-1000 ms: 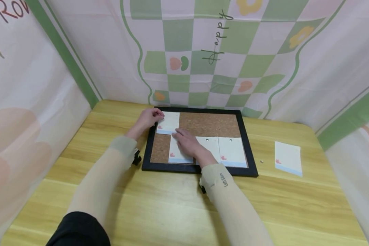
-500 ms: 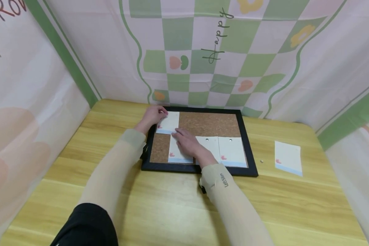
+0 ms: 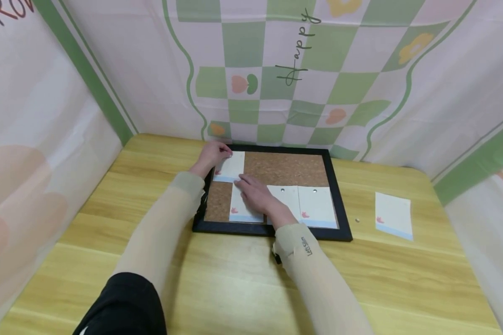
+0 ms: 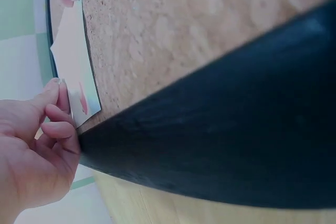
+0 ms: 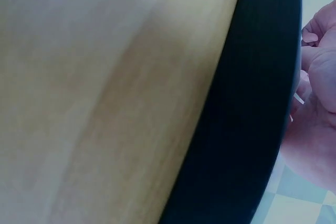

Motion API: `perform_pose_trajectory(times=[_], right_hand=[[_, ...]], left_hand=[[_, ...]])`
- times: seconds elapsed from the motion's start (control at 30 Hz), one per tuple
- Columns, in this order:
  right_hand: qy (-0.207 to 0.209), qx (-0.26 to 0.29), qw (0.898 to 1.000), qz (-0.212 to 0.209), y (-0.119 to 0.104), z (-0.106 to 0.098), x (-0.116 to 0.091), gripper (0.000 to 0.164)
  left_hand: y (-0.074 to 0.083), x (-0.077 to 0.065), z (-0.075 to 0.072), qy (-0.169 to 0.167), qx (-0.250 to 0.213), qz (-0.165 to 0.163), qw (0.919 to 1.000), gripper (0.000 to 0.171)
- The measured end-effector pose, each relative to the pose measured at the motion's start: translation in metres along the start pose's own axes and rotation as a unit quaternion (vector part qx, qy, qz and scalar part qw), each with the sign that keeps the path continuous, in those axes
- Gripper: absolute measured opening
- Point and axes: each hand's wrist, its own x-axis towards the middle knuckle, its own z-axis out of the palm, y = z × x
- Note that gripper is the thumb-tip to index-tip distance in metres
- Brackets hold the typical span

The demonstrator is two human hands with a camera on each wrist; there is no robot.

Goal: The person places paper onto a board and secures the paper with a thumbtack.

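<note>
A white card (image 3: 230,168) with a pink print and blue lower edge lies at the upper left of the black-framed cork board (image 3: 282,166). Over its top edge my left hand (image 3: 212,155) pinches a small shiny thumbtack (image 4: 59,81) between thumb and finger. My right hand (image 3: 257,194) rests on the board, its fingertips touching the card's lower right corner. It partly covers another card (image 3: 240,204) in the row below. Two more cards in that row show silver tacks: the middle card (image 3: 286,200) and the right card (image 3: 316,207).
On the wooden table (image 3: 230,274), right of the board, lie a loose card (image 3: 393,216) and a small tack (image 3: 357,220). A patterned curtain (image 3: 272,83) hangs close behind the board.
My left hand has shifted right and slightly upward along the top of the upper-left card. My right hand has stayed in place.
</note>
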Motion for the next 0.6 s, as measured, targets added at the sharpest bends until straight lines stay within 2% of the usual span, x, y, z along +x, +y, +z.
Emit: perform_pose_trajectory(times=[0.23, 0.37, 0.6], right_hand=[[-0.001, -0.002, 1.000, -0.003, 0.000, 0.000, -0.001, 0.045], [0.000, -0.001, 1.000, -0.004, 0.000, -0.001, -0.001, 0.044], [0.000, 0.007, 1.000, -0.002, -0.001, -0.001, -0.001, 0.045]], left_hand=[[-0.003, 0.009, -0.001, -0.014, -0.003, -0.010, 0.9998, 0.019], [-0.006, 0.015, 0.001, -0.005, 0.004, -0.005, 1.0000, 0.016], [-0.001, 0.010, -0.003, -0.018, 0.014, -0.004, 0.9997, 0.023]])
